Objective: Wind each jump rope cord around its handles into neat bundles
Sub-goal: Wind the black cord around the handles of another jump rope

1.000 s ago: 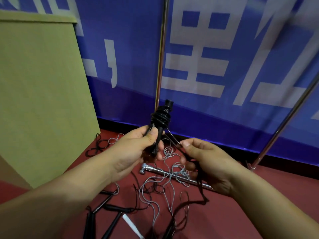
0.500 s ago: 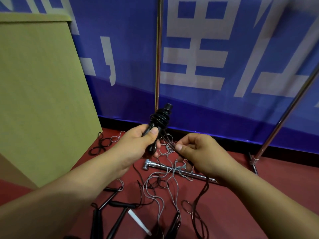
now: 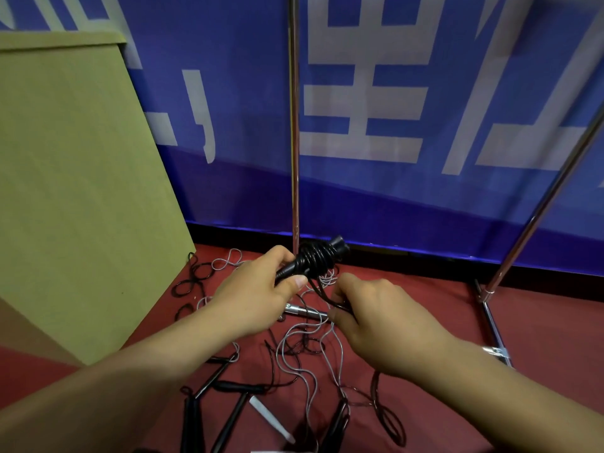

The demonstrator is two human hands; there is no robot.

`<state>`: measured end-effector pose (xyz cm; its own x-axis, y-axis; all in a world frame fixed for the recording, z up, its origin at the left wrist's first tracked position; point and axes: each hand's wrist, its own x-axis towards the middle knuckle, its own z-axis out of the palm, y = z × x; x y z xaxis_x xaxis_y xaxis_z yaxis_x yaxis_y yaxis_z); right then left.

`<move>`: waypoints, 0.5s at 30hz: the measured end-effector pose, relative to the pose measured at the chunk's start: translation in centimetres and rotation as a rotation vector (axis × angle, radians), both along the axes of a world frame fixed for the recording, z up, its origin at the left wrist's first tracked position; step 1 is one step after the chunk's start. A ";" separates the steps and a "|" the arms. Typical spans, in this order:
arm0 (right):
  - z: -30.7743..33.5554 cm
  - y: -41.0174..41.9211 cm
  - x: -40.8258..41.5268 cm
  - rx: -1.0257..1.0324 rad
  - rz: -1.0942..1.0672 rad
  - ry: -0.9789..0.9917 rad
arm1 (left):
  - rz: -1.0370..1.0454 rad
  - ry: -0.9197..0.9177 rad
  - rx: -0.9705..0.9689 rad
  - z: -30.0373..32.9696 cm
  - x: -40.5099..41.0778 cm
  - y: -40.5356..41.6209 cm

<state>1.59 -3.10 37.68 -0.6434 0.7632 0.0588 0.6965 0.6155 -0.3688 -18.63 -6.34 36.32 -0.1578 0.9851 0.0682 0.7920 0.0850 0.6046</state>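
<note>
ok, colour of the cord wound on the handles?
Black cord, clearest in the head view, held in the left hand.

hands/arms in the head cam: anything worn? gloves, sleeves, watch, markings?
Nothing worn that shows. Left hand and right hand are bare: no gloves, rings or tape visible. Both forearms are bare to the frame edge, with no sleeve cuffs, watch or wristbands in view. No markings visible. Left thumbnail looks short and unpainted; the right hand's nails are turned away from the camera.
</note>
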 end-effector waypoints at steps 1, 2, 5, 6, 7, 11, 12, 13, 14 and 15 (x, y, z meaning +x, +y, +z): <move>0.1 -0.2 0.0 0.025 0.015 -0.007 | -0.004 0.013 0.001 0.0 0.0 0.0; 0.3 -0.4 0.0 0.046 0.030 -0.015 | -0.012 0.012 -0.013 -0.1 0.0 0.1; 0.7 -0.8 0.3 0.109 0.096 -0.049 | -0.100 -0.070 -0.151 -0.2 -0.2 0.2; 0.7 -0.8 0.5 0.125 0.120 -0.055 | -0.138 -0.080 -0.213 -0.3 -0.2 0.1; 0.7 -0.8 0.6 0.142 0.141 -0.048 | -0.171 -0.073 -0.264 -0.5 -0.2 0.0; 0.3 0.0 1.1 0.222 0.163 -0.015 | -0.240 -0.025 -0.324 -0.9 0.5 -0.4; 0.2 0.2 1.1 0.243 0.167 -0.011 | -0.244 -0.004 -0.318 -0.8 0.8 -0.5; 0.1 0.5 1.2 0.264 0.174 -0.010 | -0.245 0.021 -0.311 -0.7 1.1 -0.6; 0.0 0.6 1.2 0.287 0.186 -0.019 | -0.244 0.051 -0.305 -0.6 1.3 -0.6; -0.1 0.8 1.2 0.313 0.199 -0.028 | -0.246 0.089 -0.300 -0.4 1.6 -0.7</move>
